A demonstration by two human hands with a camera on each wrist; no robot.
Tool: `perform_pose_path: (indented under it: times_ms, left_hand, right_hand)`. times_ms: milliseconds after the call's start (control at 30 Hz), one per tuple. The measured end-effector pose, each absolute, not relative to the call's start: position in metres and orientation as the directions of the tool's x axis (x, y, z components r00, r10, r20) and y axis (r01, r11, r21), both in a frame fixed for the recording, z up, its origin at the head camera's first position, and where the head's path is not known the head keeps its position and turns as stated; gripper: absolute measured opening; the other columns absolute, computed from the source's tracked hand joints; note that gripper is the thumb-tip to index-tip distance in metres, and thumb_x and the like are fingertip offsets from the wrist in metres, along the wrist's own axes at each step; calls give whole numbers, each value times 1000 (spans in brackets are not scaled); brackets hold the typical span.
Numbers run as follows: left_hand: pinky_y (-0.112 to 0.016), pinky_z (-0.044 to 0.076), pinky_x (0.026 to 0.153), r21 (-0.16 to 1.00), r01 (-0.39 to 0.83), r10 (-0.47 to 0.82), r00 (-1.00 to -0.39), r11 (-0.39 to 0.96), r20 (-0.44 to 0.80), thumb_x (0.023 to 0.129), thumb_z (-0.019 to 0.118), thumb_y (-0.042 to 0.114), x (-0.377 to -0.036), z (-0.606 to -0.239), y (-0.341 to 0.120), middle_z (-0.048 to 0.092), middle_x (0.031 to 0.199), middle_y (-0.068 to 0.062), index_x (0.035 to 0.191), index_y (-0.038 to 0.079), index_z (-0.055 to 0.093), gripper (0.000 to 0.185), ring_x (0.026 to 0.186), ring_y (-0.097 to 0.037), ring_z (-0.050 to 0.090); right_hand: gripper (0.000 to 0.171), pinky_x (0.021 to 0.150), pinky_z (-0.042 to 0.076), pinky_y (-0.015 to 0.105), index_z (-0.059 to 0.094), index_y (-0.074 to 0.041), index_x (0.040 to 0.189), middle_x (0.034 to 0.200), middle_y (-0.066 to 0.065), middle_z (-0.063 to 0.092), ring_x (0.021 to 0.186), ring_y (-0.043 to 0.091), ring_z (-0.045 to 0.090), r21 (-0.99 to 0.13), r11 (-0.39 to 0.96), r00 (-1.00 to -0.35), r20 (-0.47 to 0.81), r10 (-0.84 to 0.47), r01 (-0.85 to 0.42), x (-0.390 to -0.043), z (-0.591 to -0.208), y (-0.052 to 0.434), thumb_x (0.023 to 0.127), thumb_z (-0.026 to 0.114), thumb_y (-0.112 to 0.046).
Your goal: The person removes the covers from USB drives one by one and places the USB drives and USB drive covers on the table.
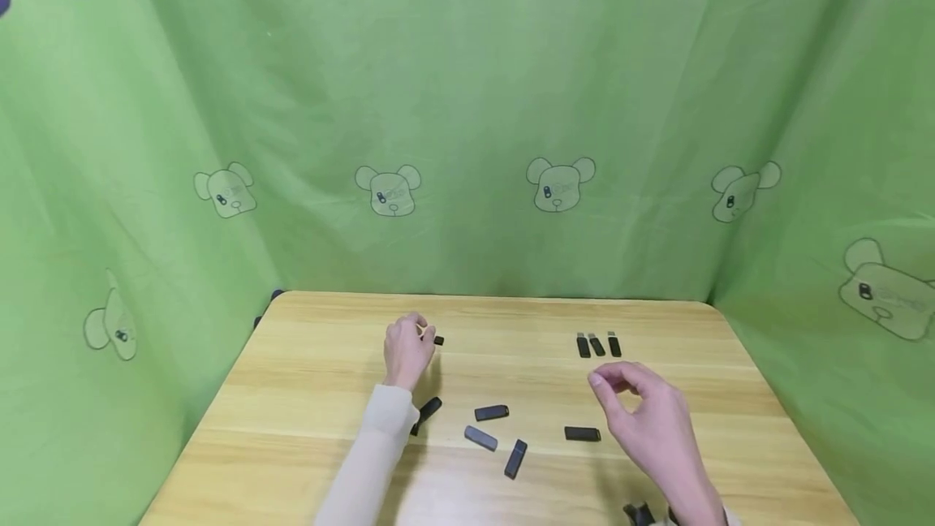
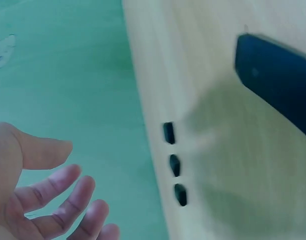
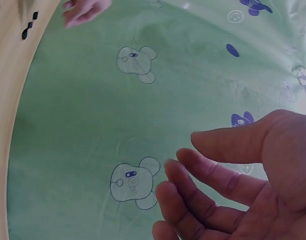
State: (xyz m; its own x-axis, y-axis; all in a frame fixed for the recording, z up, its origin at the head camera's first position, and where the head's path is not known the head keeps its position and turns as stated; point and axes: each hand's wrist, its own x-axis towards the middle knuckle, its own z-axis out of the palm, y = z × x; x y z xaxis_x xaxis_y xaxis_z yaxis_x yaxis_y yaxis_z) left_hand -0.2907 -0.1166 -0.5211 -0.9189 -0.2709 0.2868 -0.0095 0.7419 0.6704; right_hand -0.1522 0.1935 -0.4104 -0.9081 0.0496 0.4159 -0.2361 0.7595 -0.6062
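Note:
My left hand (image 1: 409, 350) hovers over the far left of the table beside a small black USB stick cap (image 1: 438, 340). In the left wrist view its fingers (image 2: 83, 192) hang loosely bent with nothing between them. That view shows three small black caps (image 2: 175, 165) in a row near the table's far edge. My right hand (image 1: 650, 412) is raised above the right side, thumb and forefinger apart and bent, holding nothing. Just beyond it, three black USB sticks (image 1: 596, 346) lie side by side with bare metal plugs. A capped black USB stick (image 1: 582, 433) lies to its left.
Mid-table lie a black USB stick (image 1: 492, 412), a grey-blue one (image 1: 480, 438) and another dark one (image 1: 515, 459). A black piece (image 1: 429, 410) shows beside the left cuff. Green printed cloth (image 1: 467, 234) hangs around the wooden table (image 1: 292, 412).

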Motion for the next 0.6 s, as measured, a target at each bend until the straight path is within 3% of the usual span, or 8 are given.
perform_pose_path:
  times_ms: [267,600]
  left_hand:
    - [-40,49,78,720,69,-255,-908,690,331,93,72,18,-255,-504,-118,71,97,-15,102,4,71,17,90,-29,60]
    - [-40,52,79,739,138,-306,-849,659,431,92,71,17,-209,-493,-117,72,94,-10,102,6,71,14,87,-29,65]
  right_hand:
    - [14,79,53,44,75,-7,102,101,10,76,94,28,69,-553,793,-917,399,-18,-256,-161,-427,202,91,74,-16]
    - [12,78,54,49,75,-5,97,95,11,75,88,28,68,-496,815,-918,383,-104,-299,-176,-466,208,85,77,-9]
